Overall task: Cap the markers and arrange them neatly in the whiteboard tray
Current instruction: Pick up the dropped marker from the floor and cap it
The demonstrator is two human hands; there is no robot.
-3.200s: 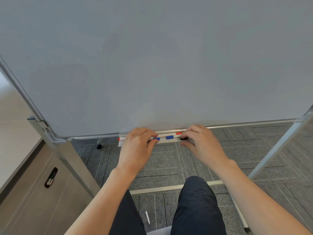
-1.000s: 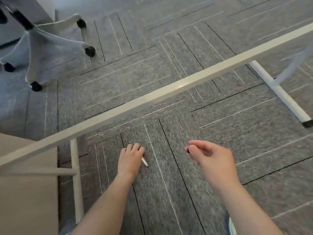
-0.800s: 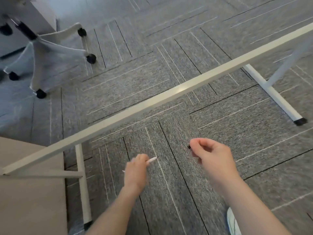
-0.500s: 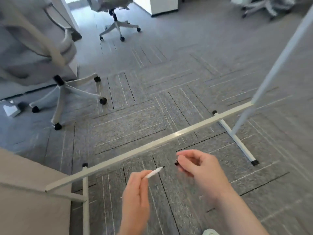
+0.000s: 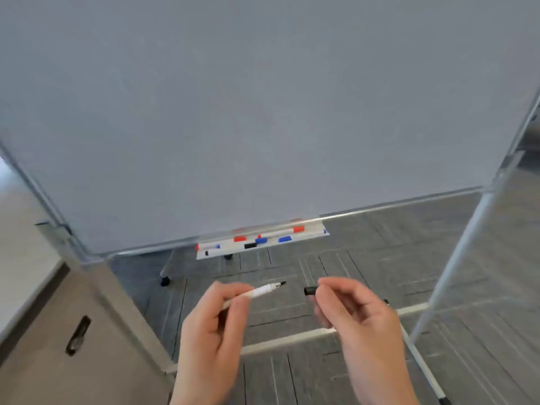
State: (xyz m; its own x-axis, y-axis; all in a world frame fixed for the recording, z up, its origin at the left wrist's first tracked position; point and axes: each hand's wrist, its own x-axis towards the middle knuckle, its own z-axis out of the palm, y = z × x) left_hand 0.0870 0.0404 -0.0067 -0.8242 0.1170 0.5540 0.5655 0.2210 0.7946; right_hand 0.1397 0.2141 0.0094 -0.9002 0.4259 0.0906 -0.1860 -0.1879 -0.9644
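- Left of the whiteboard tray, a beige cabinet with a dark recessed handle (image 5: 77, 336) stands against the grey metal board post; half a second ago the view looked under the frame at office chairs, and now the big pale grey whiteboard (image 5: 263, 112) fills it again.
- Below the tray, the left hand (image 5: 211, 331) pinches a white uncapped marker with a black tip (image 5: 263, 290) between thumb and fingers, its tip pointing right toward the cap, as before.
- The narrow white whiteboard tray (image 5: 317, 232) hangs from the board's lower edge, holding red-, blue- and black-capped markers (image 5: 263, 239) in rough rows; it was out of view a moment ago.
- Below the tray and right of the marker tip, the right hand (image 5: 356, 317) grips a small black marker cap (image 5: 309, 290) by its fingertips, open end facing the tip, with a small gap between them, wider than half a second ago.
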